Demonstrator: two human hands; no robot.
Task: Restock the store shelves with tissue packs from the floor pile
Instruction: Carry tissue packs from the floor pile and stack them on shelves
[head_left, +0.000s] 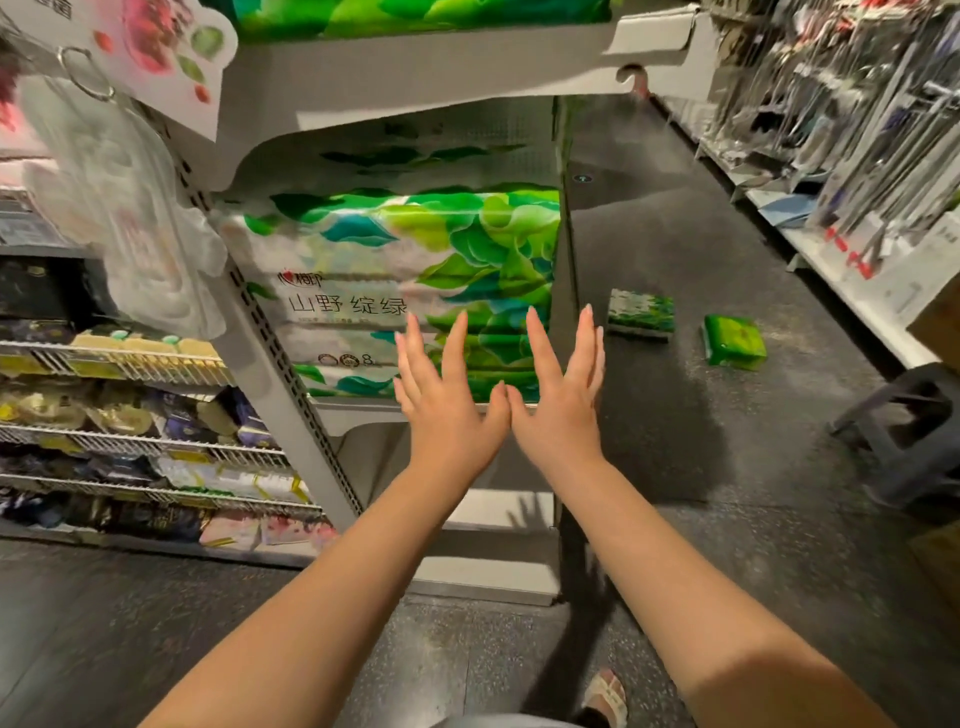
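item: large green-and-white leaf-printed plastic tissue pack (410, 291), centre of the frame, standing on the grey metal end shelf (415, 415).
our left hand (449, 400) and right hand (558, 400), just below centre, are raised side by side, thumbs touching, fingers straight and spread wide, holding nothing; whether the fingertips touch the pack's front we cannot tell.
on the dark speckled floor (727, 519), right of centre: one small green-and-white tissue pack (641, 313) and one small bright green tissue pack (733, 341), slightly apart.
left side: white wire shelves (130, 364) of assorted packets.
right edge: dark plastic stool (909, 431).
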